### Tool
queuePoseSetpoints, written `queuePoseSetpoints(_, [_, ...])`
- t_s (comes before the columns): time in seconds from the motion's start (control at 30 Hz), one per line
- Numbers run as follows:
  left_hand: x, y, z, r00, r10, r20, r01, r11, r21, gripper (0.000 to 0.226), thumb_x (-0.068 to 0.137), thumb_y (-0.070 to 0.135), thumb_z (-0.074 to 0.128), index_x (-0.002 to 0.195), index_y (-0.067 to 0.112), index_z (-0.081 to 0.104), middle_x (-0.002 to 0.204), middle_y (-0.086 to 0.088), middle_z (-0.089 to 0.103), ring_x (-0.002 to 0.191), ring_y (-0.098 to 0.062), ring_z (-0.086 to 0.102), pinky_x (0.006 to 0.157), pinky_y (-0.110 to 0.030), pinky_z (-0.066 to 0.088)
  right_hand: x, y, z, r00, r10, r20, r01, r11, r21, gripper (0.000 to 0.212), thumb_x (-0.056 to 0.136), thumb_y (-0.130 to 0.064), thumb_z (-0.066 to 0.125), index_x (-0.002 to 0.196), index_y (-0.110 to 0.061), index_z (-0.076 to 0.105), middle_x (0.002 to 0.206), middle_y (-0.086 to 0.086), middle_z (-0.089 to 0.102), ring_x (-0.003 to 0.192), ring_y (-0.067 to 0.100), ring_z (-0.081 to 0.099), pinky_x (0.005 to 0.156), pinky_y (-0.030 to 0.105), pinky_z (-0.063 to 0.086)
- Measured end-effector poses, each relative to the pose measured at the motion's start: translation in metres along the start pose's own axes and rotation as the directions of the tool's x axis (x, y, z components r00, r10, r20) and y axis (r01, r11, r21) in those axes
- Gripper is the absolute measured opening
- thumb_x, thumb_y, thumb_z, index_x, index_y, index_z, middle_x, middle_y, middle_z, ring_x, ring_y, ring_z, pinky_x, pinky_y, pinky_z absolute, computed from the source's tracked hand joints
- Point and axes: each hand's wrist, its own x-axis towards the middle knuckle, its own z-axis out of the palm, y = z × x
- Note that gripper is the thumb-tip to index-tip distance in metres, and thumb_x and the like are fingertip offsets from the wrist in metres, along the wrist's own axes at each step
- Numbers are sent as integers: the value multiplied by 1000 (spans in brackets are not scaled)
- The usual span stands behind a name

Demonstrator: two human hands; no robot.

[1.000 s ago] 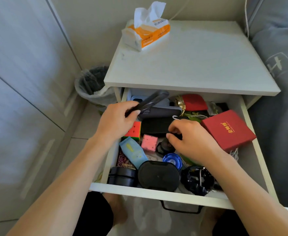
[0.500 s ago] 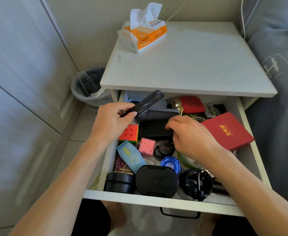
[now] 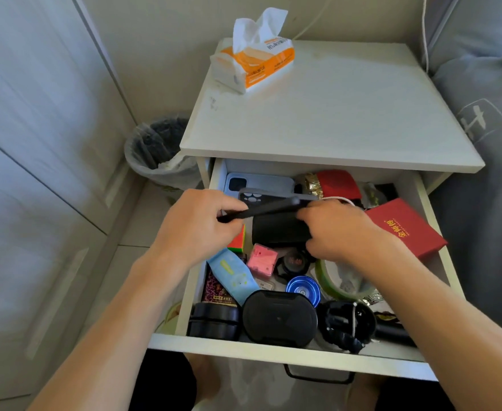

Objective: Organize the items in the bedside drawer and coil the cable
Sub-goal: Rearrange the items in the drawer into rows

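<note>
Drawer front: the open bedside drawer [image 3: 273, 348] is sitting at 6 o'clock, its near edge lined with a black oval case [image 3: 279, 317], a black round box [image 3: 214, 320] and a black tangled gadget [image 3: 347, 324]; nothing here is looking sorted yet
Middle row: a blue disc [image 3: 303, 289], a pink cube [image 3: 262, 259], a light blue packet [image 3: 234, 274] and a green tape roll [image 3: 332, 281] are lying jumbled, touching one another
Left hand: the left hand [image 3: 196, 226] is pinching the near end of a black phone case [image 3: 267, 210] between thumb and curled fingers, holding it tilted above the clutter
Right hand: the right hand [image 3: 338, 229] is gripping a black wallet-like pouch [image 3: 279, 229], fingers curled over its right edge; whether it is also touching the phone case I cannot tell
Cable: a white cable [image 3: 337, 199] is showing as a short loop at 1 o'clock of the right hand, uncoiled and mostly hidden
Far drawer: a grey phone case [image 3: 261, 183], a red pouch [image 3: 337, 183] and a red booklet [image 3: 406, 228] are lying towards 12 and 2 o'clock
Progress: sorting seems to be only beginning; grouping and the coiling are remaining
Surface and room: the white nightstand top [image 3: 347, 114] is carrying a tissue pack [image 3: 257, 59] at 11 o'clock; a lined bin [image 3: 157, 149] is standing at 10 o'clock; grey bedding [image 3: 487, 129] is lying at 3 o'clock
</note>
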Motion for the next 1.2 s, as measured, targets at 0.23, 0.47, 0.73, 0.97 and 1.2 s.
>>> queuePoseSetpoints(0.23, [-5,8,5,905,-50,422,-75,959,274,20,83,35,74,103,38,71,95,20,63,86,0,58,78,-25,51,-2,18,-12,956,93,-277,1,947,321,30,94,-23,46,119,-19,62,110,7,64,98,27,60,82,40,53])
queuePoseSetpoints(0.47, [2,5,6,972,-107,208,107,994,13,11,90,39,67,99,34,73,86,17,69,77,2,63,77,-32,56,57,10,9,948,133,-291,-122,991,59,33,91,-20,52,123,-16,60,124,11,62,118,33,50,98,41,35])
queuePoseSetpoints(0.73, [34,-7,31,990,-121,-72,123,992,29,32,92,27,65,124,29,63,136,3,48,121,-16,52,91,-29,45,48,21,24,857,229,-462,179,708,683,29,99,-17,52,126,-16,63,114,8,63,108,24,56,83,23,34])
queuePoseSetpoints(0.97, [27,-3,44,974,27,-224,54,936,348,35,78,19,77,112,14,70,133,-13,51,126,-36,46,87,-46,50,67,13,11,942,250,-224,93,447,890,25,99,-20,56,118,-8,66,104,7,70,72,17,62,60,23,51])
queuePoseSetpoints(1.2, [46,-9,52,960,268,78,-278,891,358,23,86,13,67,107,18,73,100,-3,64,92,-30,63,70,-41,53,75,14,10,952,302,-49,7,139,990,4,97,-21,61,100,-22,62,90,-5,64,77,12,57,48,20,48])
